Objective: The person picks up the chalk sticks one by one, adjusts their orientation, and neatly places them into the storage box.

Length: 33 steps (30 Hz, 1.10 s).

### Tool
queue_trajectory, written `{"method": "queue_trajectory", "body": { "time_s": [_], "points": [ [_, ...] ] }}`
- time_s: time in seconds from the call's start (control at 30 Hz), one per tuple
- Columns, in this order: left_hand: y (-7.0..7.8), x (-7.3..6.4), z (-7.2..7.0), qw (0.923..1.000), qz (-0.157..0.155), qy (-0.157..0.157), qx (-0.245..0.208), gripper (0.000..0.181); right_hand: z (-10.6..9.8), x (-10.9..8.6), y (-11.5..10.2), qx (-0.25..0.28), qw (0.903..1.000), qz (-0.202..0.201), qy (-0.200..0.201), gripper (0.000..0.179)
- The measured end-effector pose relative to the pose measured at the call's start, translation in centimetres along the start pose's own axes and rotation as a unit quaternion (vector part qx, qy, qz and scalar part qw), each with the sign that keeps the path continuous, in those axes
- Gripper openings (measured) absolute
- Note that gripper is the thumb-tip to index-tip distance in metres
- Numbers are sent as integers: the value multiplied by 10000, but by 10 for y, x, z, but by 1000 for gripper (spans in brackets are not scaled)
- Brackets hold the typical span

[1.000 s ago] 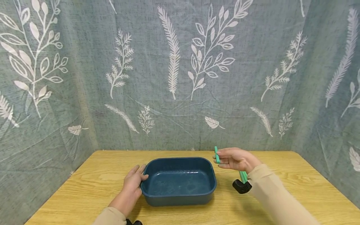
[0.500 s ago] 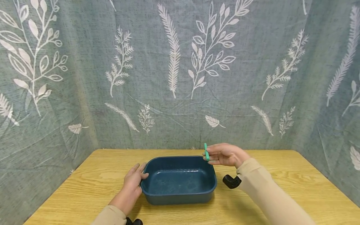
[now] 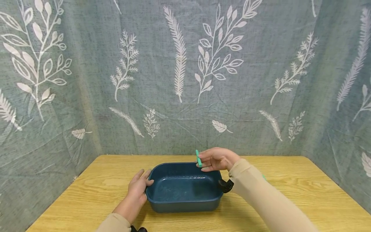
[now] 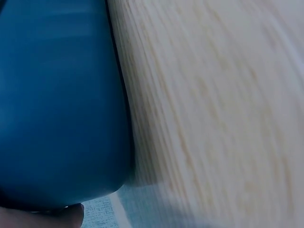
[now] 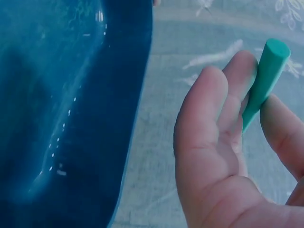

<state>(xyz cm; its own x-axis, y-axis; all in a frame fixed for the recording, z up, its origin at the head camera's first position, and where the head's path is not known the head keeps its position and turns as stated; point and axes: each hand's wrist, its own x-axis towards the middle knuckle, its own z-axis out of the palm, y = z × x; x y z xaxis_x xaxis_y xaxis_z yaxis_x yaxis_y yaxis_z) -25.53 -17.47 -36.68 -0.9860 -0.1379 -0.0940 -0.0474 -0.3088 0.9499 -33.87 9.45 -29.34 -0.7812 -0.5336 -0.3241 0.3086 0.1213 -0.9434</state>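
A grey-green curtain (image 3: 185,80) printed with white leaves and sprigs hung at the left, across the back and at the right of a wood-grain table (image 3: 101,193). At the left, my left hand (image 3: 137,188) came out of a beige left sleeve (image 3: 114,224). It was relaxed, its fingers fairly straight along the outside of a deep blue dish (image 3: 182,190), its thumb lying on the rim. The dish, a rectangle with rounded corners, stood upright on the table, its glossy inside facing up. Right of the dish's middle, seen from my head, a short green stick (image 3: 198,158) crossed the far rim, held up off the dish, its top leaning a little left. My right hand (image 3: 215,159) pinched it between thumb and fingers. Below that wrist, a black piece of gear (image 3: 225,186) overlapped the dish's right end in the head view. Farther right, my beige right sleeve (image 3: 266,193) mostly hid a green object (image 3: 264,177); only a small tip showed.
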Motion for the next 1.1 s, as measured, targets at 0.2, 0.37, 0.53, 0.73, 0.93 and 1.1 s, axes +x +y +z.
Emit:
{"method": "queue_trajectory", "body": {
  "time_s": [0.2,0.37,0.53,0.73,0.93,1.1],
  "points": [
    [1,0,0,10000,32,-15,27,77,14,11,-4,-55,9999,116,-15,36],
    [1,0,0,10000,44,-20,62,78,23,20,-5,-177,9996,198,-41,37],
    [0,0,0,10000,45,10,52,78,33,28,0,-634,9976,284,-42,34],
    [-1,-1,0,10000,28,58,36,79,49,38,8,-1377,9888,585,2,26],
    [0,-1,0,9999,53,106,-14,79,61,47,13,-1463,9863,756,53,21],
    [1,-1,-1,9999,79,75,-50,79,66,55,18,-1461,9844,976,40,13]
  ]
}}
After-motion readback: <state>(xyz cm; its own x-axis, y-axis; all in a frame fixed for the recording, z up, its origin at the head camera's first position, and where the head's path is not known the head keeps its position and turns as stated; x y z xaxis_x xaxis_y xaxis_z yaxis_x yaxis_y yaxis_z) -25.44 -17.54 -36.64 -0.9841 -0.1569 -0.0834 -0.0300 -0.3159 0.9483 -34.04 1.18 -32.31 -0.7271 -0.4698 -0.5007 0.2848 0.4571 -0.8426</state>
